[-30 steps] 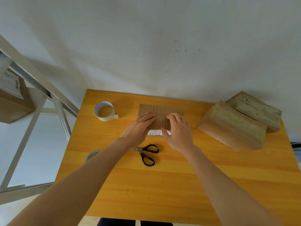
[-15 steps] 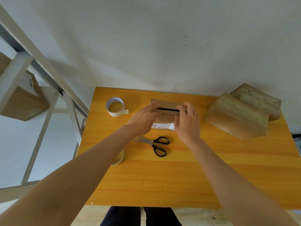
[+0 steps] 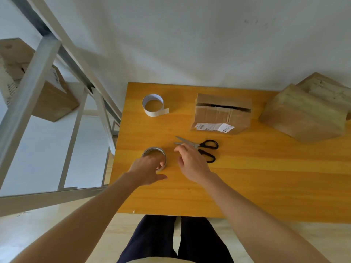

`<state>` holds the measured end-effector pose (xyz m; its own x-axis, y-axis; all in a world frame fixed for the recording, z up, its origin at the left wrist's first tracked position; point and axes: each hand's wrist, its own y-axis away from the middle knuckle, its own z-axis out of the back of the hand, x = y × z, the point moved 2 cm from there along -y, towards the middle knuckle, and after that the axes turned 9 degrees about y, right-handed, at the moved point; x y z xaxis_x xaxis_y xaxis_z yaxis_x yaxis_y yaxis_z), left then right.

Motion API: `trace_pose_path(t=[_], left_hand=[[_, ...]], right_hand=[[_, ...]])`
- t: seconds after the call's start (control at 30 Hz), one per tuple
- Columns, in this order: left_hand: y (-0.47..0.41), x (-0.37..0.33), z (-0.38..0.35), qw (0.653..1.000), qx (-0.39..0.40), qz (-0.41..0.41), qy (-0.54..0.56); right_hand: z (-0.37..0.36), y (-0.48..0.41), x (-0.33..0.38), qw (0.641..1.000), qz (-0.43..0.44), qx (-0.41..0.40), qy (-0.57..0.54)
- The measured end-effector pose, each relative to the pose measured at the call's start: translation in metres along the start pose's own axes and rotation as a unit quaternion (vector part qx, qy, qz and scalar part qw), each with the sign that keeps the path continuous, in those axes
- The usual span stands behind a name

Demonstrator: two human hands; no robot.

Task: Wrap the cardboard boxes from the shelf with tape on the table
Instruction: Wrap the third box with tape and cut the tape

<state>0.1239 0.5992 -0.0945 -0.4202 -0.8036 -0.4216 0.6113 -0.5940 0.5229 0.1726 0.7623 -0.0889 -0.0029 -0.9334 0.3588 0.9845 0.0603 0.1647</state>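
**Item 1 – cardboard box** (image 3: 222, 114): on worktop (image 3: 266, 177), far centre, no hand on it. Top flaps unsealed w/ dark gap btwn them; white label (image 3: 214, 127) on near face.

**Item 2 – tape roll** (image 3: 154, 155): lies flat on worktop, near-L area, just L of scissors (image 3: 201, 147).

**Item 3 – L hand** (image 3: 147, 171): over near rim of tape roll, fingers dipping onto the ring, thumb out to R. Can't tell whether the grip is closed on it.

**Item 4 – R hand** (image 3: 191, 164): btwn tape roll & scissors, fingers loose & apart, holds nothing. Hides part of the scissors' lower blade.

**Item 5 – 2 wrapped boxes** (image 3: 302, 114): far R, touching each other, tape-covered; look finished.

**Item 6 – white liner ring** (image 3: 153, 105): far L of worktop, loose tail; prob. a spent roll.

**Item 7 – shelf** (image 3: 32, 76): L of worktop, w/ more boxes (image 3: 55, 103) on it.

**Step (judged):** picking up tape for item 1; sealing not yet begun. Tally approx 2 boxes done, 1 in hand, more on the shelf.

**Next move calls for:**
- L hand gets a firm hold on the roll.
- R hand finds & peels the free end (end not visible from here).
- Roll goes across to the box.
- Flaps pressed shut over the gap before the strip goes down.
- Scissors within reach for the cut
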Motion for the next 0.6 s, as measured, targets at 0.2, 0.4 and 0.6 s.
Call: trace_pose_path(t=[0.2, 0.4, 0.6], left_hand=[[0.002, 0.009, -0.016, 1.000, -0.017, 0.008, -0.015], [0.003, 0.014, -0.018, 0.997, -0.014, -0.020, -0.075], [0.008, 0.023, -0.008, 0.988, -0.117, -0.087, -0.053]], right_hand=[[-0.023, -0.006, 0.018, 0.995, -0.056, 0.053, -0.056], [-0.033, -0.014, 0.028, 0.977, -0.092, 0.116, -0.153], [-0.021, -0.022, 0.028, 0.953, -0.147, 0.067, -0.257]])
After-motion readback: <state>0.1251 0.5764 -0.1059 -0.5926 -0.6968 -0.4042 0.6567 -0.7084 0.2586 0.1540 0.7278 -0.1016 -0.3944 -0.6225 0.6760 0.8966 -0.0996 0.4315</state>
